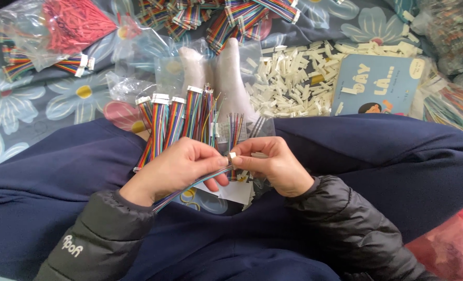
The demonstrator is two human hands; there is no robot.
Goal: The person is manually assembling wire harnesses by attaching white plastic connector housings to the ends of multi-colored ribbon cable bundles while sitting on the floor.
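My left hand (176, 169) grips a flat rainbow ribbon cable (182, 191) that trails down over my lap. My right hand (270, 165) pinches a small white plastic connector (232, 155) at the cable's end, fingertips of both hands meeting there. Just beyond my hands, several finished rainbow cables with white connectors (176, 122) lie side by side against my dark blue trouser legs. Loose coloured wires (235, 127) stand behind my right fingers.
A heap of white connector housings (294, 78) lies ahead on the floral sheet, beside a light blue book (377, 86). Bags of red wires (72, 23) and rainbow cable bundles (231, 18) sit at the top. My socked feet (216, 73) rest between them.
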